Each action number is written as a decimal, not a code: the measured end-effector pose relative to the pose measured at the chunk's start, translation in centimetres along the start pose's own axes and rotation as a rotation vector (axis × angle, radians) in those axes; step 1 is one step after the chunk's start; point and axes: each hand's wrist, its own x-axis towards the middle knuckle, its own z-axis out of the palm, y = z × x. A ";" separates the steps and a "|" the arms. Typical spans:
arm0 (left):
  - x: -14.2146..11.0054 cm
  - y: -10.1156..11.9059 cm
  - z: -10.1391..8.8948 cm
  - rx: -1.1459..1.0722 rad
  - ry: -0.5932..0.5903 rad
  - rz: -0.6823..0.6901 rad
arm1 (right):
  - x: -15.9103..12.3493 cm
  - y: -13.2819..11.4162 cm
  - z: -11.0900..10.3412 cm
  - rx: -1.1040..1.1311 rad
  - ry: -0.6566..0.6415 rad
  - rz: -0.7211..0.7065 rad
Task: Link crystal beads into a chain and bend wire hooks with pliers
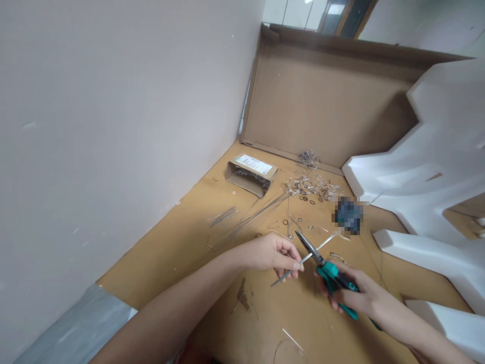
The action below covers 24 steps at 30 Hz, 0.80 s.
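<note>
My left hand [282,255] pinches a thin metal strip [325,243] that slants up to the right, its dark lower end showing below my fingers. In my right hand [350,290] is a pair of long-nose pliers [330,273] with green and black handles. The jaws of the pliers cross the strip just right of my left fingertips; whether they grip it I cannot tell. Beyond both hands lie several small rings [305,198] and a loose bundle of thin wires [257,212] on the brown tabletop [189,242].
An open small cardboard box [252,174] holds small metal pieces. A heap of bent metal bits [312,187] lies beside it. A large cardboard tray [329,96] stands upright behind. White foam packing [409,253] lines the right side, near a pixelated dark object [347,216]. A pale wall [113,126] rises at left.
</note>
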 end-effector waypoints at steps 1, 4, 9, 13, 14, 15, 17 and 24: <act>0.0 0.0 0.0 0.001 0.003 0.000 | 0.0 -0.1 0.0 -0.001 0.004 0.004; 0.0 0.0 0.0 -0.001 0.006 -0.003 | 0.0 -0.4 0.2 -0.021 0.020 0.006; -0.1 0.2 0.0 0.006 0.004 -0.017 | 0.1 -0.6 0.4 -0.071 0.064 0.001; -0.1 0.3 0.0 0.011 0.008 -0.013 | 0.0 -0.3 0.4 -0.107 0.061 0.001; -0.1 0.3 0.1 0.011 0.010 -0.013 | 0.0 -0.2 0.4 -0.125 0.067 -0.004; 0.0 0.3 0.1 0.010 0.010 -0.012 | 0.0 -0.1 0.5 -0.144 0.072 -0.009; 0.0 0.2 0.0 0.009 0.008 -0.013 | 0.1 0.1 0.6 -0.183 0.087 -0.021; 0.8 -0.9 -0.3 0.066 0.066 -0.060 | 1.9 1.3 1.7 -0.382 0.226 0.025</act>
